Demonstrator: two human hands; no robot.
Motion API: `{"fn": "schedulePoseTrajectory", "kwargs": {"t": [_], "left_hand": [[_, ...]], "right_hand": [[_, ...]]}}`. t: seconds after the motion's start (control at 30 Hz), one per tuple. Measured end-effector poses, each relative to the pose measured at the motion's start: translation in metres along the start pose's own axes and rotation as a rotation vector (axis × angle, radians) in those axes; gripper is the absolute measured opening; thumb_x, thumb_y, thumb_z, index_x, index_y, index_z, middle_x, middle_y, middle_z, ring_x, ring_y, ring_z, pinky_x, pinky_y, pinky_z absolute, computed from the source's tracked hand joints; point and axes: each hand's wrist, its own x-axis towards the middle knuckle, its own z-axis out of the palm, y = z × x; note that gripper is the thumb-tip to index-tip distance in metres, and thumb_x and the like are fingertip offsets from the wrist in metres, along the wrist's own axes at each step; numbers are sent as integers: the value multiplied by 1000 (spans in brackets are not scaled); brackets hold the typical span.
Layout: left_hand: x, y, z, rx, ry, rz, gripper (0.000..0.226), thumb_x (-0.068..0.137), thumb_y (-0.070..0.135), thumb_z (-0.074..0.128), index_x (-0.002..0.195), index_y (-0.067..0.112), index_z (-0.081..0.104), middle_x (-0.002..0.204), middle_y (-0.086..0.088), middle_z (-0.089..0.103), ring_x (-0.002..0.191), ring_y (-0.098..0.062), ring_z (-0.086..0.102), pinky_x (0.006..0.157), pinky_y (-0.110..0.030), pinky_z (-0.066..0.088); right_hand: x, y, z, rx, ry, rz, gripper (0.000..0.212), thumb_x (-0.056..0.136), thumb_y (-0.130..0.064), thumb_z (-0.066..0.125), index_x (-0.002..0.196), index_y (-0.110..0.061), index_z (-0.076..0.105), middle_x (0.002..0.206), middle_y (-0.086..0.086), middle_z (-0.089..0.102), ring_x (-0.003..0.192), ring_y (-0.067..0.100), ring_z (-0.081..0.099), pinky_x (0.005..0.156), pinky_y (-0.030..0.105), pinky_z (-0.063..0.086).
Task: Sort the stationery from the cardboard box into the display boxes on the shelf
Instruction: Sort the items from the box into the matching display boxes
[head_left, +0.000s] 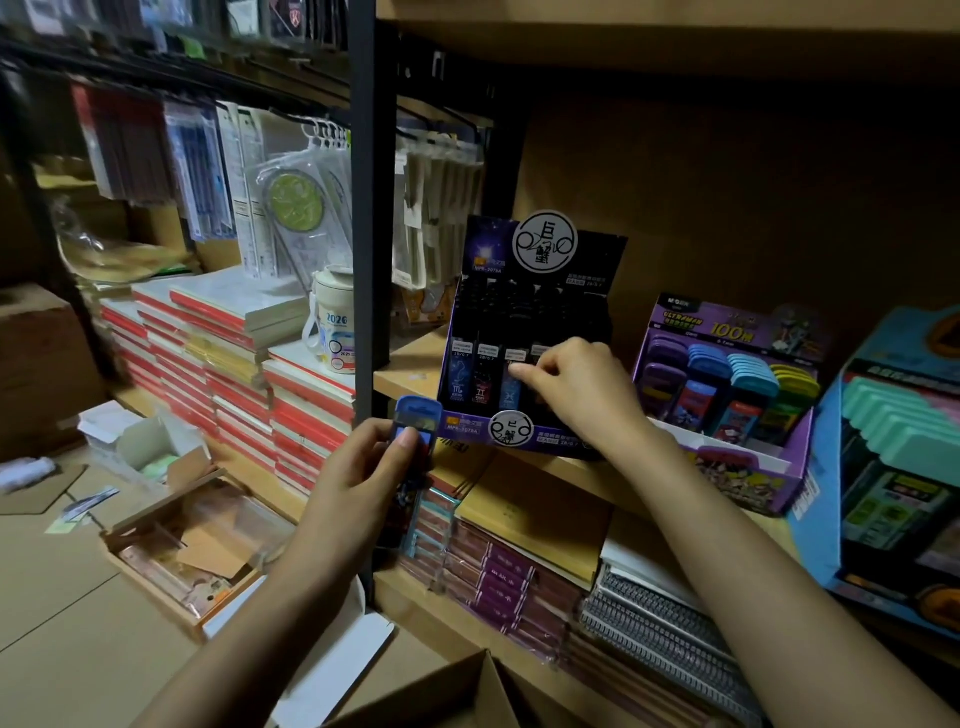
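Three display boxes stand on the shelf (410, 382): one dark box (488, 244), one purple box (748, 483) and one blue box (826, 452). The dark box's front row shows four labelled cases (460, 374), one of them partly hidden under the right hand (582, 384). The purple box holds four colour rows. Two hands show. The left hand (358, 467) holds one blue case (415, 415). One cardboard box (467, 691) sits below.

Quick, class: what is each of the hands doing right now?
Left hand: holds a blue case.
Right hand: fingers curled at the dark display box; grip cannot be told.
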Motion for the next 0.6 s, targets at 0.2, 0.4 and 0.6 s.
{"fn": "schedulePoseTrajectory", "kwargs": {"t": [0.2,0.4,0.6], "left_hand": [[-13,10,17,-21,-59,28,30,79,43,48,98,24,61,88,12,70,78,2,66,60,-18,49],[-34,16,55,-8,-219,68,26,77,43,49,96,31,62,91,21,68,83,3,65,58,-15,52],[-27,24,92,163,-328,202,22,83,34,54,102,26,59,96,17,67,91,5,63,69,-11,50]], "right_hand": [[-29,-4,-41,416,-68,-43,37,92,-48,49,80,-19,68,74,-1,69,69,11,66,63,30,52],[-86,-2,-46,560,-254,-127,4,86,-23,67,89,-25,66,76,-12,62,70,-4,55,68,18,44],[-95,37,-91,564,-101,23,4,83,-10,68,84,-13,67,72,-2,63,65,3,58,57,16,45]]}}
